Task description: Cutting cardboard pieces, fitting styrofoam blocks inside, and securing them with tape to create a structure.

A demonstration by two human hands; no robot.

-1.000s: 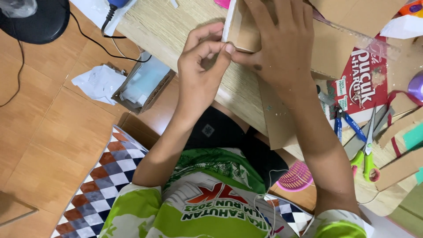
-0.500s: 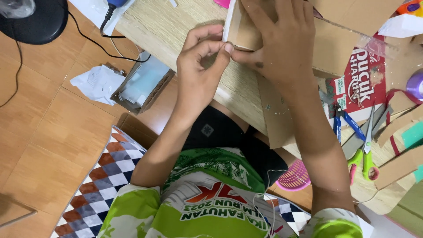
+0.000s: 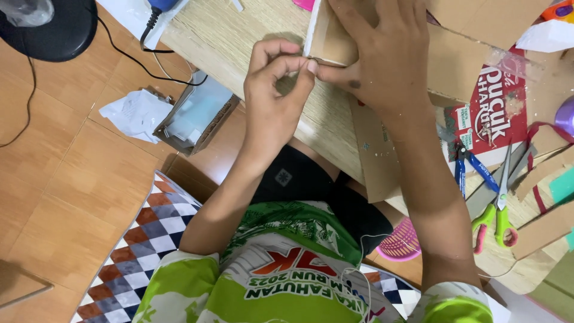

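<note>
My left hand (image 3: 272, 96) pinches the corner edge of the cardboard piece (image 3: 335, 36), fingertips closed tight on it. Right hand (image 3: 382, 60) lies flat on top, pressing it to the wooden table (image 3: 251, 30). Risk: thin pinch slips and the edge pops loose; uneven press could crease it. Scissors (image 3: 496, 209) well apart.

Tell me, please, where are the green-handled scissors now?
In the head view, the green-handled scissors lie on the wooden table at the right side, beyond the person's right forearm, beside the blue-handled pliers and cardboard strips.
</note>
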